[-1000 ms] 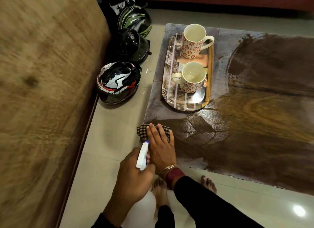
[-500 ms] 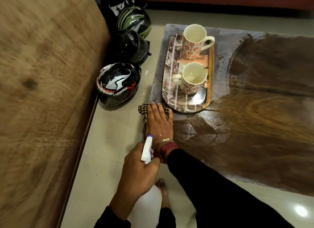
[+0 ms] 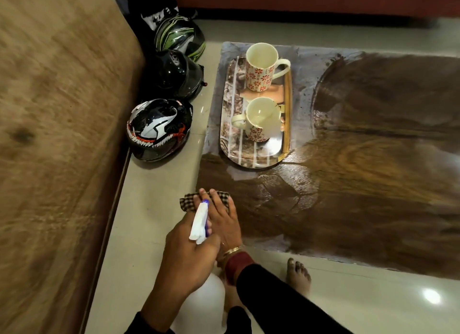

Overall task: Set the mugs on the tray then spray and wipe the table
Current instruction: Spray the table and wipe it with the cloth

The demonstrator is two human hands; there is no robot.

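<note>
Head: left hand (image 3: 185,254) grips spray bottle (image 3: 199,224), nozzle pointing tableward, away.

Two mugs (image 3: 261,67) (image 3: 262,119) (both patterned), one tray (image 3: 227,134), three helmets (image 3: 159,128) (image 3: 174,73) (image 3: 180,35), one cloth (image 3: 190,201)

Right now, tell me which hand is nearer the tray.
The right hand, flat on the checked cloth at the table's near-left corner, just short of the tray. The left hand holds the spray bottle further back.

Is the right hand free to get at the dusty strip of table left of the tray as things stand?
Probably yes. The right hand lies flat on the checked cloth at the table's near-left corner, and nothing stands between it and the strip beside the tray.
</note>
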